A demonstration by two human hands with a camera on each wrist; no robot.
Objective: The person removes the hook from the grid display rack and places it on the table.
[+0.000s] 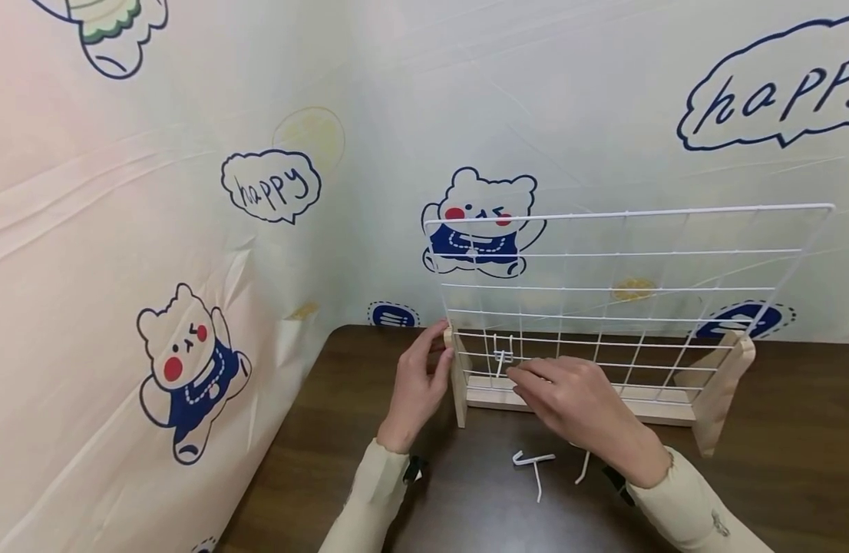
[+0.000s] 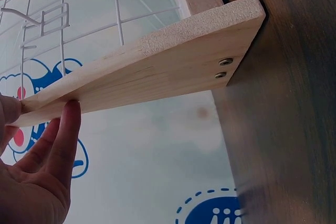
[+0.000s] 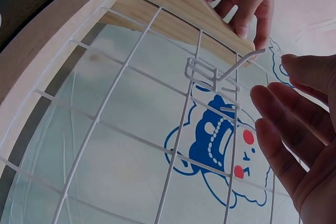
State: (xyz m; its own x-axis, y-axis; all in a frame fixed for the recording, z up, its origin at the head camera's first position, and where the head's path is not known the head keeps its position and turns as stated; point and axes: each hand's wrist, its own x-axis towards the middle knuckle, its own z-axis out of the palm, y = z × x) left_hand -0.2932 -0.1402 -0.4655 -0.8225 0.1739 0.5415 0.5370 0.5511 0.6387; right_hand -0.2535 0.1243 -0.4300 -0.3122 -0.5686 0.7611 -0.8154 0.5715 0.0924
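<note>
A white wire grid rack (image 1: pixel 628 214) stands on the table between two pale wooden side panels. My left hand (image 1: pixel 416 388) grips the upper end of the left side panel (image 1: pixel 458 384), thumb on one side and fingers on the other; the left wrist view shows fingertips on the panel's outer face (image 2: pixel 157 72). A white wire hook (image 3: pixel 216 78) is fixed on the lower left of the grid, its prong sticking out. Beside this hook, my right hand (image 1: pixel 579 399) hovers in front of the grid. In the right wrist view its fingers (image 3: pixel 286 100) are loosely bent, apart from the hook, with nothing between them.
Two loose white hooks lie on the dark wooden table in front of the rack: one T-shaped hook (image 1: pixel 535 461), and another hook (image 1: pixel 583 467) partly hidden by my right hand. A printed cloth (image 1: pixel 369 253) hangs behind and at the left.
</note>
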